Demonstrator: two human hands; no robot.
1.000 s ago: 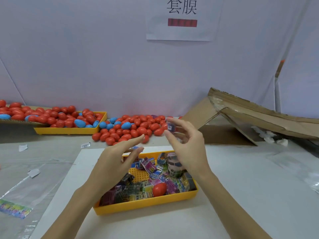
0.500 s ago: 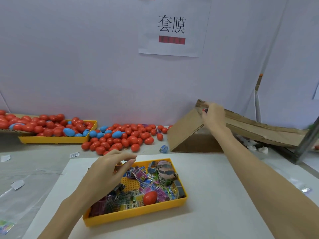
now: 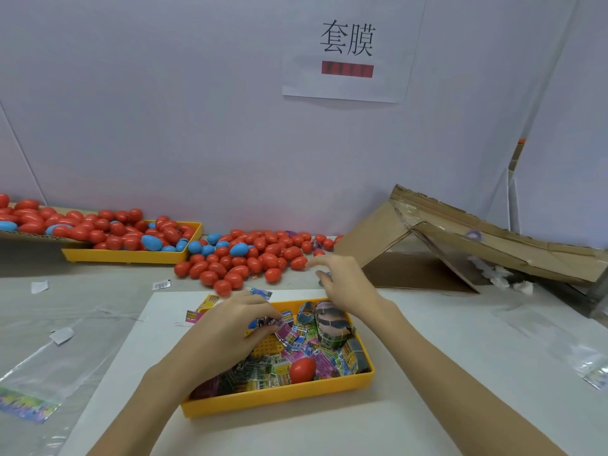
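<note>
1. White desk (image 3: 460, 357) below a wall sign (image 3: 347, 47): the left hand (image 3: 227, 327), its grip pinching a printed sleeve (image 3: 284, 327), works inside the near yellow tray (image 3: 279, 394).
2. Right hand (image 3: 345, 287) hovers loose-fingered, seemingly empty.
3. One wrapped egg (image 3: 332, 324) looks finished; the red egg (image 3: 302, 370) and loose pile (image 3: 250, 258) lie bare.

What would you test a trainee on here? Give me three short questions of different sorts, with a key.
1. True or false: one red egg lies in the near yellow tray among printed wrappers.
2. The left hand pinches: A a blue egg, B one wrapper, C a piece of cardboard.
3. Fill in: the loose eggs heaped on the table are mostly ____ in colour.
Key: 1 true; 2 B; 3 red.
</note>
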